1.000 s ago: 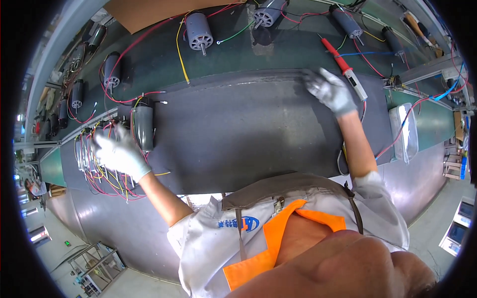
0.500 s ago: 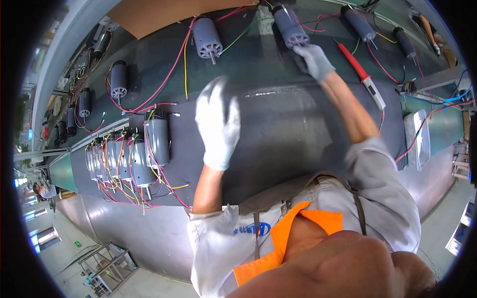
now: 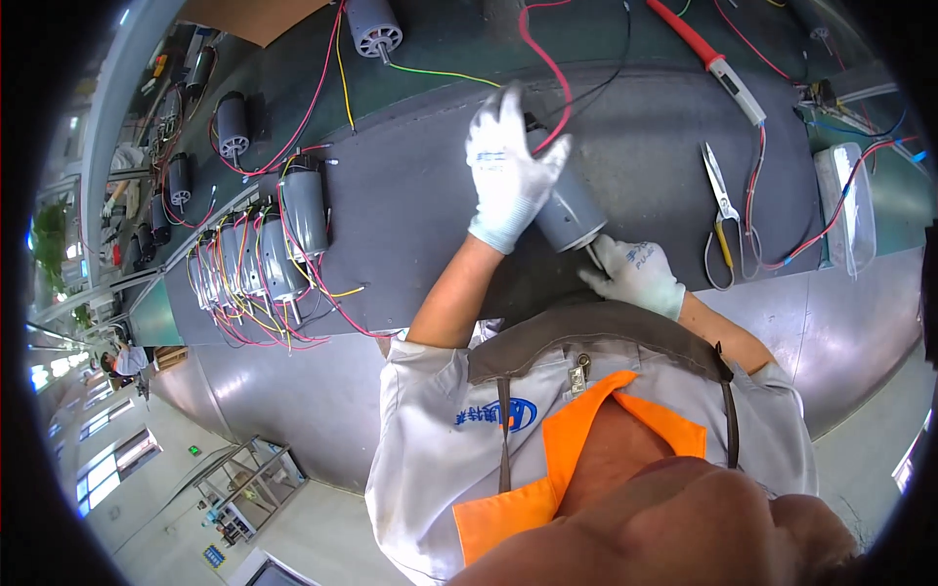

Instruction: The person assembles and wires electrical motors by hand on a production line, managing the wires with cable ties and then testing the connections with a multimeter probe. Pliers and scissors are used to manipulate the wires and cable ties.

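1. Over the near part of the desk (image 3: 396, 230), a grey electric motor (image 3: 570, 213) is held slantwise between two gloved hands, its wire end pointed away from the body and its metal shaft (image 3: 595, 257) pointed toward the body and to the right.
2. The motor's far end is covered by the left hand (image 3: 508, 171), its thumb spread from the fingers; how firmly the casing is gripped cannot be told.
3. The shaft end is met by the right hand (image 3: 640, 276), loosely curled; whether the shaft is pinched or only brushed cannot be told.
4. By the look of it, the step in hand is the steadying and orienting of this motor.
5. For the next move, support at both ends seems called for, with the red wire (image 3: 552, 68) and black wire (image 3: 608, 83) guided clear of the casing.
6. To the right, scissors (image 3: 724, 207) are left lying untouched; to the left, a row of wired motors (image 3: 305, 213) is seen standing well apart.
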The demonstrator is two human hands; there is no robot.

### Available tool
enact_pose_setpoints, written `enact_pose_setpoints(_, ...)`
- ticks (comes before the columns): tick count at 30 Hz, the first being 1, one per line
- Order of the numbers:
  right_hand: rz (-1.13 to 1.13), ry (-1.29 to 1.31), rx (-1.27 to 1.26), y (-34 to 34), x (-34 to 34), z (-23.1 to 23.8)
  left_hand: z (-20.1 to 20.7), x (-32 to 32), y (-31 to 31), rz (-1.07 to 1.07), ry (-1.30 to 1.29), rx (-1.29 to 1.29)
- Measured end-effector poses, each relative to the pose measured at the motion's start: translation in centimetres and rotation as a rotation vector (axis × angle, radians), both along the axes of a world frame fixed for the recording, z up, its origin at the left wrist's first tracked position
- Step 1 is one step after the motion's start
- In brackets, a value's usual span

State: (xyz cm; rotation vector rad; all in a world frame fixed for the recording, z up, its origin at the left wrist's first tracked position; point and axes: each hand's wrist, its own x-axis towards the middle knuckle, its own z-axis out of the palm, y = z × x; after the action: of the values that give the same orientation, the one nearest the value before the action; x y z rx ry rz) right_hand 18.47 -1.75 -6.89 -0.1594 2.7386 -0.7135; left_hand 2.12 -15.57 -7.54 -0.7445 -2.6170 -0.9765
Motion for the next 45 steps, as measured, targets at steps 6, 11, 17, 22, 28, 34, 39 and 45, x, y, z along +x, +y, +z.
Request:
enact_pose_setpoints(6, 0.1, 0.255, -0.196, 1.4, -1.6, 2.5, -1.3, 1.8, -4.2, 0.188, -0.013, 0.256)
enact_pose_setpoints(11, 0.429, 0.879, 0.039, -0.6, -10.9, 6.1, -2.2, 2.4, -5.7, 0.082, -0.214, 0.597)
enact_pose_setpoints(17, 0.667, 0.397, -0.15, -0.4, -23.2, -1.7, -2.2, 0.2, -7.3, -0.045, -0.367, 0.907)
enact_pose_setpoints(22, 0.532, 0.607, 0.35, 1.9, -23.5, 7.3, -0.6, -3.1, -10.1, 0.076, -0.215, 0.888)
enact_pose_setpoints(28, 0.621, 0.788, 0.461, 7.5, -13.7, 16.1, -5.9, -3.4, -13.8, 0.069, -1.003, 0.853)
enact_pose_setpoints(34, 0.49, 0.474, -0.007, 6.9, -7.9, 15.6, 1.0, -1.3, -7.8, -0.127, -0.303, 0.303)
enact_pose_setpoints(39, 0.431, 0.373, -0.07, 6.2, -4.5, 16.3, 2.9, -0.8, -7.9, -0.232, -0.662, 0.296)
enact_pose_setpoints(45, 0.337, 0.142, -0.616, -3.3, -3.6, 10.4, 6.0, -6.2, -3.6, -0.316, -1.469, 0.138)
